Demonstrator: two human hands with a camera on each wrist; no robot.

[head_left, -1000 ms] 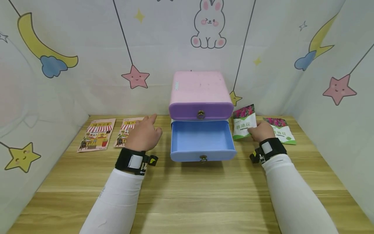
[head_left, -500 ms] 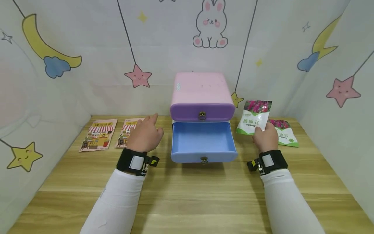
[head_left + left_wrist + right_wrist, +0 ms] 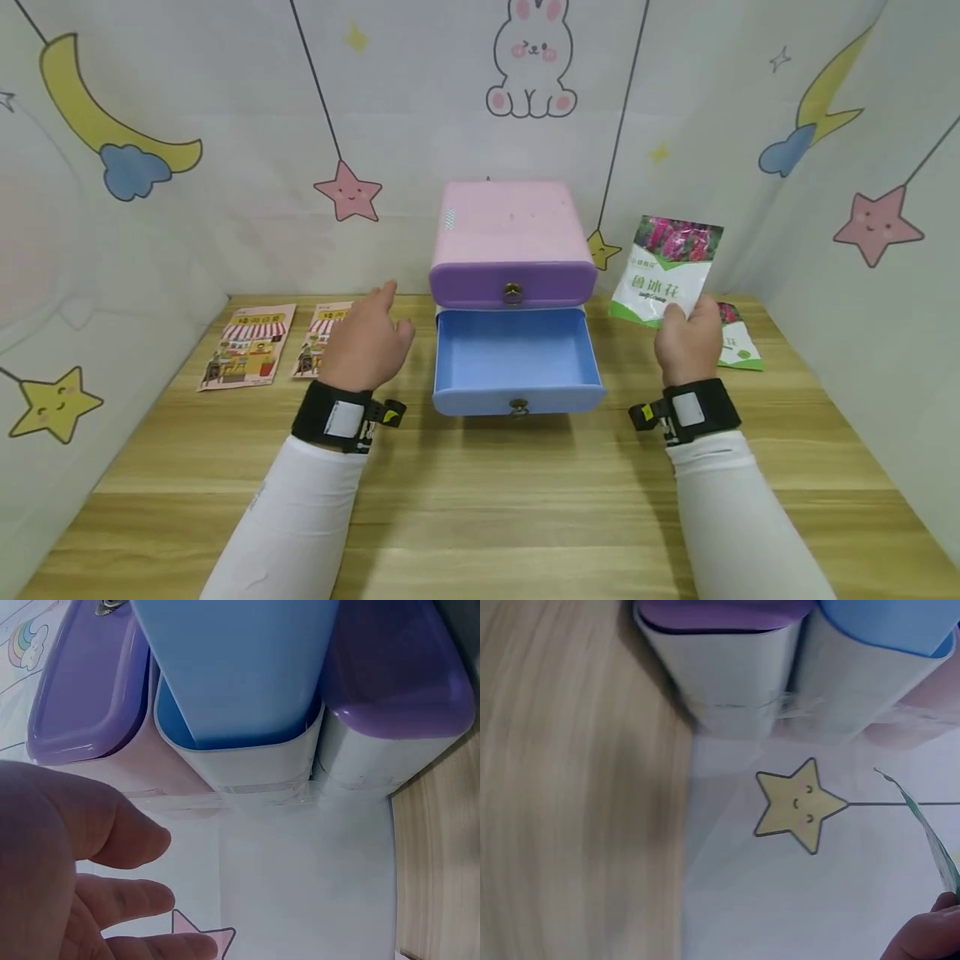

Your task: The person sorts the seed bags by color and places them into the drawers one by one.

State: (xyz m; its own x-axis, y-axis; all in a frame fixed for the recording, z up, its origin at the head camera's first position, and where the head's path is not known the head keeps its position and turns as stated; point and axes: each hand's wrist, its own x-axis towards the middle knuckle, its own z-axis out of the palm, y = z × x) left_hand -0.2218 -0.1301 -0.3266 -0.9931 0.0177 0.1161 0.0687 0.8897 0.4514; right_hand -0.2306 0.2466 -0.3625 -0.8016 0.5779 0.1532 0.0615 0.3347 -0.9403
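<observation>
My right hand (image 3: 686, 340) pinches a seed packet (image 3: 670, 268) by its lower right corner, raised off the table to the right of the drawer unit. The packet has pink flowers on top, white below and a green bottom edge; the right wrist view shows it edge-on (image 3: 934, 844). A second packet like it (image 3: 741, 340) lies behind that hand, partly covered. My left hand (image 3: 367, 340) holds nothing, fingers extended, left of the drawer unit and overlapping a pink packet with a striped awning (image 3: 311, 340). The blue drawer (image 3: 517, 350) is pulled out and has nothing in it.
The pink drawer unit (image 3: 513, 221) stands at the table's back, its purple drawer (image 3: 480, 285) pushed in above the blue one. Another awning packet (image 3: 247, 346) lies at far left. A printed cloth wall (image 3: 405, 125) encloses the wooden table (image 3: 487, 500).
My right hand has lifted the flower seed packet from the table, up and a little to the right. The left hand has stayed almost in place.
</observation>
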